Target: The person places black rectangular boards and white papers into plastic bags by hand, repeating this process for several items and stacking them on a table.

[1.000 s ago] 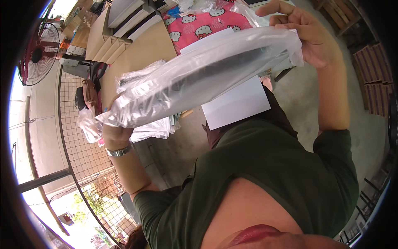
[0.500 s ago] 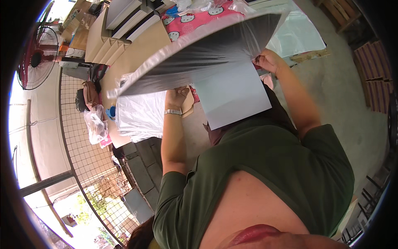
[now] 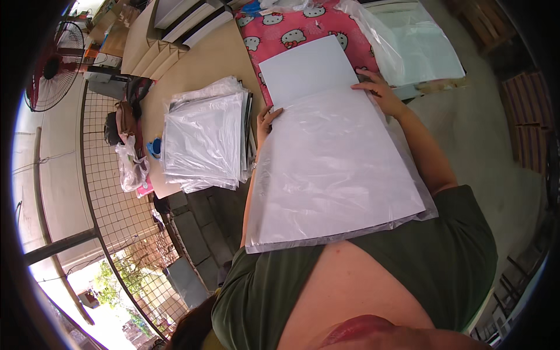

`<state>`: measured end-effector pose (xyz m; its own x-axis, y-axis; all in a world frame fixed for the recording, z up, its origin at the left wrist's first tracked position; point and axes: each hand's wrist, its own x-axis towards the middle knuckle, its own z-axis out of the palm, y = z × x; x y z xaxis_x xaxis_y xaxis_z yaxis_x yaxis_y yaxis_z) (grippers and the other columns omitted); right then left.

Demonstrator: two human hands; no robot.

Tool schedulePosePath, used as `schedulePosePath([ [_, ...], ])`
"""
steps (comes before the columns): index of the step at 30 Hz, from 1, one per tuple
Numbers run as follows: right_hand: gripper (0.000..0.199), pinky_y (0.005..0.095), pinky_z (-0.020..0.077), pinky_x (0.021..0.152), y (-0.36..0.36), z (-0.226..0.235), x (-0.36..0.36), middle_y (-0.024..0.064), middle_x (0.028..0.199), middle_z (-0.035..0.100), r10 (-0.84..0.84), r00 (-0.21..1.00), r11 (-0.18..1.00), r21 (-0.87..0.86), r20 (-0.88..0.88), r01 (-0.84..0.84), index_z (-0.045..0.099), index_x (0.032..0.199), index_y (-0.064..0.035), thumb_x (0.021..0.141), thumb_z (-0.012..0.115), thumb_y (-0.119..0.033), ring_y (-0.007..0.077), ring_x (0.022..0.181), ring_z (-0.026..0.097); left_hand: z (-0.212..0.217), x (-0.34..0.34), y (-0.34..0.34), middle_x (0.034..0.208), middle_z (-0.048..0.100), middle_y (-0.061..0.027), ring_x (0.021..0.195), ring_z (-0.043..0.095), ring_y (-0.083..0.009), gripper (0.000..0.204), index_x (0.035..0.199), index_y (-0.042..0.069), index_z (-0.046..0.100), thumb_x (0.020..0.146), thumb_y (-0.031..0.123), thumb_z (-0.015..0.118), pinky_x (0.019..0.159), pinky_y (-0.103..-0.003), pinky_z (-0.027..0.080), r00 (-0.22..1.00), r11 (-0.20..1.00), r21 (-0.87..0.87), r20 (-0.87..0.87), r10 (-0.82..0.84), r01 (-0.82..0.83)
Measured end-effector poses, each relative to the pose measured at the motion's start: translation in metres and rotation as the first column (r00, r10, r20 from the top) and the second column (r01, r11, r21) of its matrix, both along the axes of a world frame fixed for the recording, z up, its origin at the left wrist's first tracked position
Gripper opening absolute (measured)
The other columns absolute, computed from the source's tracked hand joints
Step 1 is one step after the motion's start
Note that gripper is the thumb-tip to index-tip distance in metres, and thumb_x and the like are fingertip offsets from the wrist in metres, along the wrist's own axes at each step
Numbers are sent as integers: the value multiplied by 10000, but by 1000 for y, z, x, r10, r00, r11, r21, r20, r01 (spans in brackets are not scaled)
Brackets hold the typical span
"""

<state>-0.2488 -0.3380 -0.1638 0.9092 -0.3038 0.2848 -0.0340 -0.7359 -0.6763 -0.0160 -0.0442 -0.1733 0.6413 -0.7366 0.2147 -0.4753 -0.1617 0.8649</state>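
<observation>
A large clear plastic sleeve [image 3: 338,169] with a flat white sheet in it slopes from my hands down to my chest. From its far end a pale sheet [image 3: 309,67] sticks out over the pink cloth. My left hand [image 3: 268,121] grips the sleeve's left edge near that end, its fingertips on top. At the right edge my right hand [image 3: 379,94] holds the sleeve between fingers laid over the top and a thumb I cannot fully make out. Left of my left hand lies a stack of plastic-wrapped sheets [image 3: 204,137].
A pink patterned cloth [image 3: 268,38] covers the table's far part. More sheets under clear plastic [image 3: 417,49] lie at the far right. Thick dark-and-white books or boxes [image 3: 192,26] are piled at the far left. A fan [image 3: 53,67] stands beyond the wire grille [image 3: 111,175].
The sleeve, raised with its dark underside showing, has come down toward my chest, pale side up. The pale sheet now shows beyond its far end. Both hands hold its edges.
</observation>
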Motion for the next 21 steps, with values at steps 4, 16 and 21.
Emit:
schedulePosePath([
  [4, 306, 323, 319, 991, 8, 20, 11, 93, 1284, 442, 48, 999, 994, -94, 2, -48, 607, 1087, -115, 822, 493, -13, 239, 1171, 415, -5, 8, 10, 1210, 458, -129, 1076, 474, -220, 343, 1043, 133, 665, 705, 78, 655, 912, -301, 390, 991, 993, -61, 80, 109, -105],
  [16, 217, 249, 444, 439, 106, 127, 195, 54, 709, 570, 138, 973, 786, 578, 184, -221, 520, 1065, 12, 891, 538, -117, 116, 488, 578, 64, 1, 94, 796, 566, -100, 621, 609, -199, 136, 898, -15, 472, 915, 118, 492, 605, -314, 531, 669, 628, -341, -622, 406, -699],
  [21, 102, 315, 547, 509, 164, 87, 291, 155, 735, 597, 296, 938, 524, 791, 179, -316, 501, 876, 73, 876, 486, -28, 244, 599, 658, 62, -10, 139, 778, 518, -122, 755, 614, -262, 85, 931, -74, 413, 893, -8, 450, 707, -353, 567, 392, 357, -224, -760, 518, -907],
])
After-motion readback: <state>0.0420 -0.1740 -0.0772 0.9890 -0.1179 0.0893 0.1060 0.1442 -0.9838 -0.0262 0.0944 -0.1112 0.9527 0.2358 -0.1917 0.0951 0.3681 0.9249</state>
